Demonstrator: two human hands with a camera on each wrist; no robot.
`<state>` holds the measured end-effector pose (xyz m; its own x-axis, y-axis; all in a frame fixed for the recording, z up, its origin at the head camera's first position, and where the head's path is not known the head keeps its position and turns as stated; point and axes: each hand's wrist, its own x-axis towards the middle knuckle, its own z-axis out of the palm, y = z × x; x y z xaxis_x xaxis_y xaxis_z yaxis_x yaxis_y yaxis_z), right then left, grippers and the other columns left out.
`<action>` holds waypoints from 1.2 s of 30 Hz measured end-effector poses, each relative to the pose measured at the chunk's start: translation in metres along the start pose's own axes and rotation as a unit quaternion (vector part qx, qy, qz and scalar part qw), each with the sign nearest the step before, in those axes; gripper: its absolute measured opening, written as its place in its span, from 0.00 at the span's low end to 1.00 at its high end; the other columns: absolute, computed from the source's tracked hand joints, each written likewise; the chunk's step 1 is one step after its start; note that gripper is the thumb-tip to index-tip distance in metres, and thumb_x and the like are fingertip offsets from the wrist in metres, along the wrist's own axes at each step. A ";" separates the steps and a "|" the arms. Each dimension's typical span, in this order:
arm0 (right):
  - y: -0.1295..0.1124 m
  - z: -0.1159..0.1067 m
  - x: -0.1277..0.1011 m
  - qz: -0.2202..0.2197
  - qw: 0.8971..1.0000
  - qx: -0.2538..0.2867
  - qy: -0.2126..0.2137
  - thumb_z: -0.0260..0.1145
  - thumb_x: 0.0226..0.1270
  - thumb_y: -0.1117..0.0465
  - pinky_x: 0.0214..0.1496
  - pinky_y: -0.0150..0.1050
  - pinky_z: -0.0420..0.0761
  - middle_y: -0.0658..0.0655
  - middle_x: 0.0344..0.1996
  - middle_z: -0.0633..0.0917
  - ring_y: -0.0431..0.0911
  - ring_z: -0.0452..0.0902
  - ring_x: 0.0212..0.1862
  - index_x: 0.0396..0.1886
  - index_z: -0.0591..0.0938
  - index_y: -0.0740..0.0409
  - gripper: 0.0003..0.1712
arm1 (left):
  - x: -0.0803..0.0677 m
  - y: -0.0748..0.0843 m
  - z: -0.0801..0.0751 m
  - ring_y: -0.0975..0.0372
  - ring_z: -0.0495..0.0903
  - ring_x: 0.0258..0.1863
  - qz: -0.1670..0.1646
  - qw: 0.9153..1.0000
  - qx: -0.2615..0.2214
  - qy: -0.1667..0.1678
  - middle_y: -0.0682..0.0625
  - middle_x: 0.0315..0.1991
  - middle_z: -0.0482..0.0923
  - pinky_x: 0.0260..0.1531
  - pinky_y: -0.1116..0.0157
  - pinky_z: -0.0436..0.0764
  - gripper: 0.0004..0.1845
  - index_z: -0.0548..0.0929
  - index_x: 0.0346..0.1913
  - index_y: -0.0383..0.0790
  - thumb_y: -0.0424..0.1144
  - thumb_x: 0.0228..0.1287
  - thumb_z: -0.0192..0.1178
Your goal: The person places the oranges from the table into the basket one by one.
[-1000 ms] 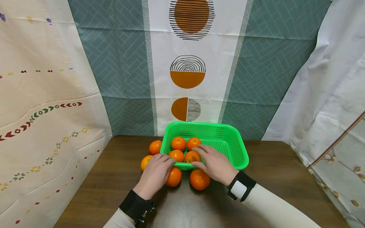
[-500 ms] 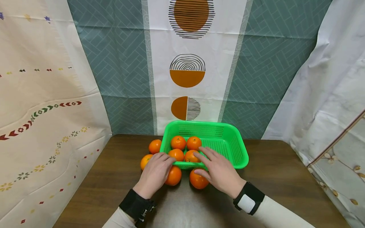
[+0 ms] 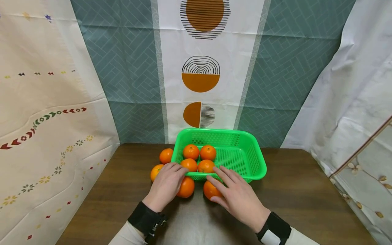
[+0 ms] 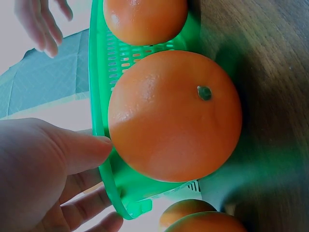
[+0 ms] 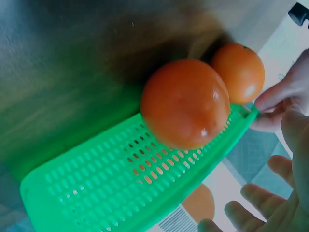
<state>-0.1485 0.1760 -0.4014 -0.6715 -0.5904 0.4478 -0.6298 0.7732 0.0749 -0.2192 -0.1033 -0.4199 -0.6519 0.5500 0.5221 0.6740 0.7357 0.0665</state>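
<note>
A green plastic basket (image 3: 259, 161) with perforated walls holds several tangerines (image 3: 191, 151) in its left half. My left hand (image 3: 166, 185) pinches the basket's front left rim, the thumb on the near side and the fingers beyond it, as the left wrist view shows. Against the front wall sit two tangerines on the table: one (image 3: 186, 187) beside my left hand, the other (image 3: 210, 189) partly covered by my right hand. My right hand (image 3: 240, 200) hovers over that right tangerine with fingers spread and nothing held. In the right wrist view its fingers (image 5: 260, 199) point past the rim.
Left of the basket, two more tangerines (image 3: 166, 156) lie on the brown wooden table (image 3: 294, 190); the nearer one is partly behind my left hand. A patterned cloth (image 3: 134, 85) hangs right behind the table, with pale cloths at both sides.
My right hand has drawn back from the tangerines inside the basket toward the near right, over the front tangerine. My left hand has stayed at the rim.
</note>
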 end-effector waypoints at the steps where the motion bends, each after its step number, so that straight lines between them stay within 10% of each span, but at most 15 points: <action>1: -0.002 0.000 -0.001 -0.001 1.000 0.001 0.001 0.64 0.69 0.37 0.71 0.56 0.66 0.55 0.74 0.67 0.55 0.61 0.74 0.74 0.71 0.44 0.38 | 0.000 0.000 0.000 0.54 0.79 0.48 -0.001 1.000 0.003 -0.002 0.52 0.43 0.84 0.57 0.55 0.75 0.09 0.86 0.49 0.43 0.36 0.68 0.66; 36: -0.014 0.033 -0.009 -0.034 0.999 0.013 -0.029 0.78 0.58 0.45 0.69 0.52 0.69 0.56 0.69 0.72 0.54 0.65 0.70 0.72 0.73 0.44 0.43 | 0.001 0.000 -0.001 0.55 0.78 0.50 -0.008 1.000 0.011 -0.014 0.52 0.44 0.84 0.59 0.56 0.74 0.10 0.86 0.50 0.44 0.36 0.68 0.66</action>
<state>-0.1466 0.1623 -0.4357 -0.6471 -0.6550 0.3901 -0.6847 0.7244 0.0805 -0.2198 -0.1032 -0.4189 -0.6718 0.5493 0.4970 0.6566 0.7522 0.0562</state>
